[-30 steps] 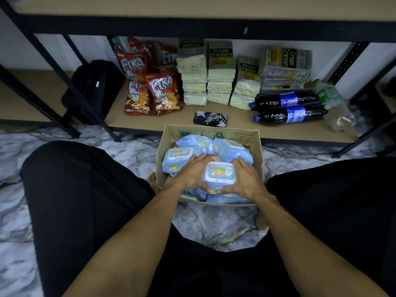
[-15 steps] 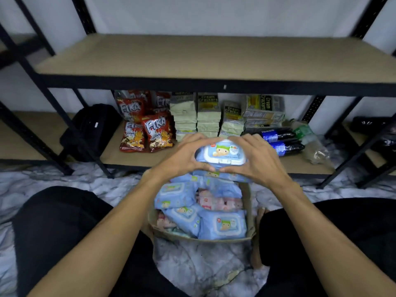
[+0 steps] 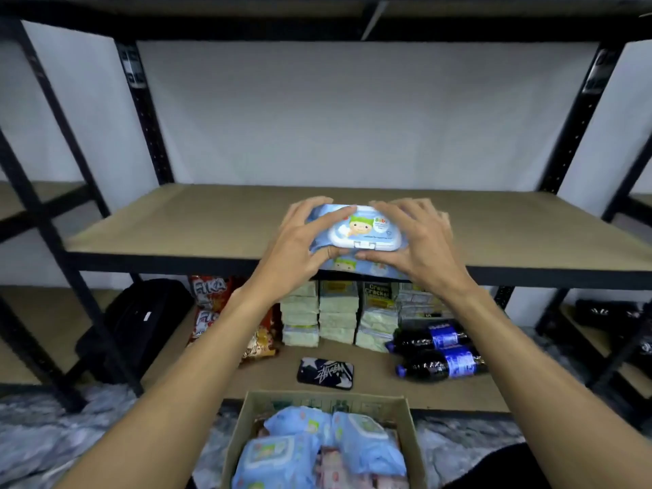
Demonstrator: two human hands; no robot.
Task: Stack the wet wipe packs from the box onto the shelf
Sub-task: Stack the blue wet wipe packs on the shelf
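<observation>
A blue wet wipe pack (image 3: 361, 231) with a white lid and a cartoon child on it is held between both hands at the front edge of the middle shelf (image 3: 183, 220). My left hand (image 3: 300, 245) grips its left end, my right hand (image 3: 416, 241) its right end, thumbs under the lid's near side. The pack's lower edge overhangs the shelf's black front rail. Below, an open cardboard box (image 3: 243, 432) on the floor holds several more blue packs (image 3: 278, 457) and some pink ones.
The lower shelf carries red snack bags (image 3: 208, 305), stacked cream cracker packs (image 3: 338, 312), two dark soda bottles (image 3: 437, 351), a phone (image 3: 325, 373) and a black bag (image 3: 141, 326). Black uprights (image 3: 141, 111) frame the shelf. The floor is marbled.
Both hands lifted the pack out of the box and raised it forward to the middle shelf's front edge. The view tilted upward with them.
</observation>
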